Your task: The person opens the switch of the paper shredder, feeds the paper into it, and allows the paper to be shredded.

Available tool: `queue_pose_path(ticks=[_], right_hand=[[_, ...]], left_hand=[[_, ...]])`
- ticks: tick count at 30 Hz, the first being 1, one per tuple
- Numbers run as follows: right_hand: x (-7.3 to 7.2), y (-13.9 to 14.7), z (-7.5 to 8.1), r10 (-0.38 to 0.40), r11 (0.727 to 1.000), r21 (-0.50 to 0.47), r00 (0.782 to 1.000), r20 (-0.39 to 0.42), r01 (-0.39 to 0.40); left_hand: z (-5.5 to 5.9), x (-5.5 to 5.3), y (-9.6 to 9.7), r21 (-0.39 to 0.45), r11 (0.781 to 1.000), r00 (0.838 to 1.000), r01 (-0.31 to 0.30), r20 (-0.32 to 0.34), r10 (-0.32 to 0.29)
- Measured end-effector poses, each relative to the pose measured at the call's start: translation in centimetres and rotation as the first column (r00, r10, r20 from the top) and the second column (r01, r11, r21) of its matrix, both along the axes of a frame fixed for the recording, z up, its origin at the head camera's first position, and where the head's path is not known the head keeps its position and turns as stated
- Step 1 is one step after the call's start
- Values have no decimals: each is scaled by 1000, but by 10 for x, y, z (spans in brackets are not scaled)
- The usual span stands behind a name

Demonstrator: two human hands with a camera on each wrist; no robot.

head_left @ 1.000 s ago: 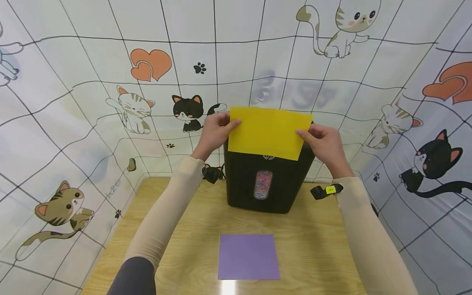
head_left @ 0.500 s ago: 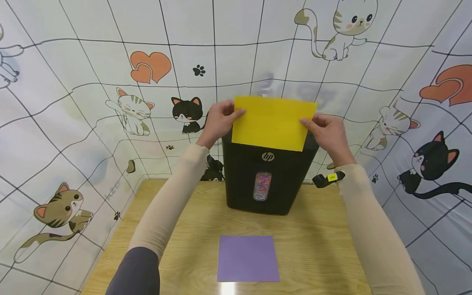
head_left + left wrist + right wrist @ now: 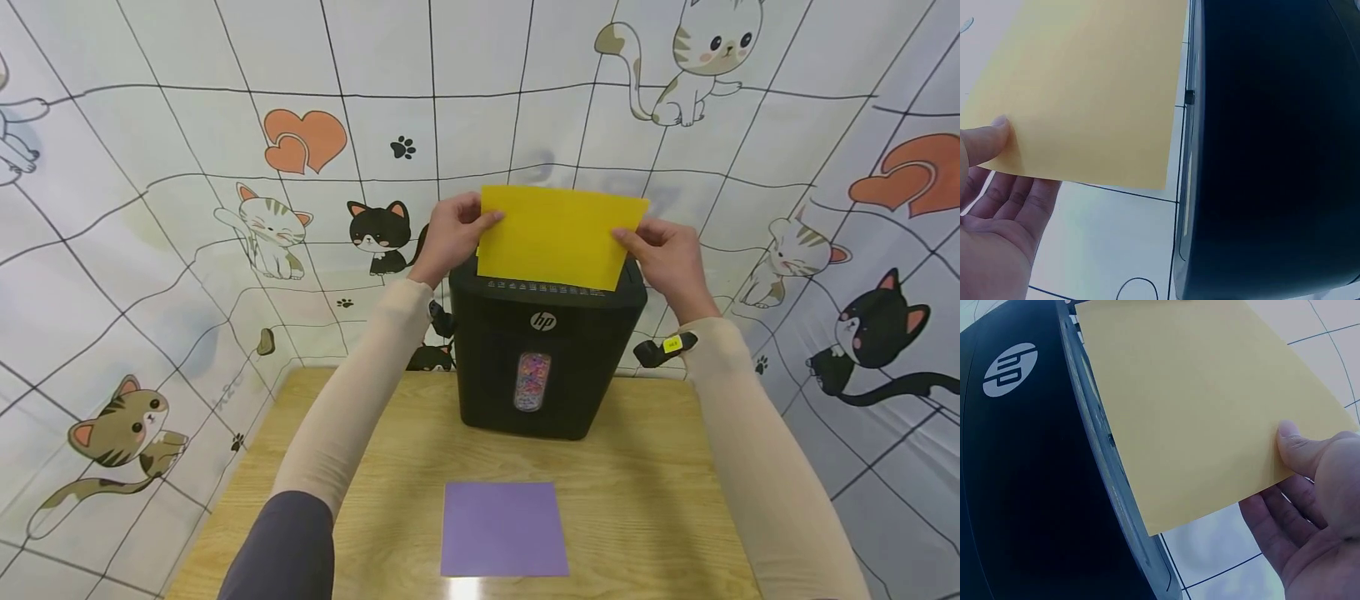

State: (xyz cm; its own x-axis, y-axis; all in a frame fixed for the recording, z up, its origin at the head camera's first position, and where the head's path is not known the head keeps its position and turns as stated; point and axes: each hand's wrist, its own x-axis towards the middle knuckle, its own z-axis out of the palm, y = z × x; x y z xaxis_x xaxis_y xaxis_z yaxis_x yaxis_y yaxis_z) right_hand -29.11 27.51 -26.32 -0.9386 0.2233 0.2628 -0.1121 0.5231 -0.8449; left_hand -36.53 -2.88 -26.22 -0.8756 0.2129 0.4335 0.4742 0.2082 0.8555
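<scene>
A yellow sheet of paper (image 3: 558,237) is stretched between both hands above a black HP paper shredder (image 3: 495,367). My left hand (image 3: 453,237) pinches its left side, thumb in front and fingers behind. At the right side, my right hand (image 3: 667,258) grips the sheet the same way. In the left wrist view, the lower edge of the paper (image 3: 1097,94) stands a small gap from the shredder's top (image 3: 1188,156). The right wrist view shows the paper (image 3: 1191,412) close over the shredder's top edge (image 3: 1107,450).
A purple sheet (image 3: 504,529) lies flat on the wooden table (image 3: 375,500) in front of the shredder. Colored shreds show through the shredder's small window (image 3: 533,382). A cat-printed white curtain (image 3: 480,125) surrounds the table at the back and sides.
Both hands have raised the yellow paper and shifted it slightly right, so the HP logo and the row of icons on the shredder now show below it. The purple sheet stays put.
</scene>
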Motion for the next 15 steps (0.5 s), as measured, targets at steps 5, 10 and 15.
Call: queue_pose_path(ticks=[5, 10, 15], right_hand=[[-6, -1, -1, -2, 1000, 2, 1000, -3, 2], [-13, -1, -5, -2, 1000, 6, 1000, -5, 2], [-17, 2, -10, 8, 1000, 28, 1000, -7, -8]], left_hand=[[-1, -5, 0, 2, 1000, 1000, -8, 19, 8], [-5, -9, -1, -16, 1000, 999, -8, 34, 8], [-9, -13, 0, -33, 999, 1000, -8, 27, 9]])
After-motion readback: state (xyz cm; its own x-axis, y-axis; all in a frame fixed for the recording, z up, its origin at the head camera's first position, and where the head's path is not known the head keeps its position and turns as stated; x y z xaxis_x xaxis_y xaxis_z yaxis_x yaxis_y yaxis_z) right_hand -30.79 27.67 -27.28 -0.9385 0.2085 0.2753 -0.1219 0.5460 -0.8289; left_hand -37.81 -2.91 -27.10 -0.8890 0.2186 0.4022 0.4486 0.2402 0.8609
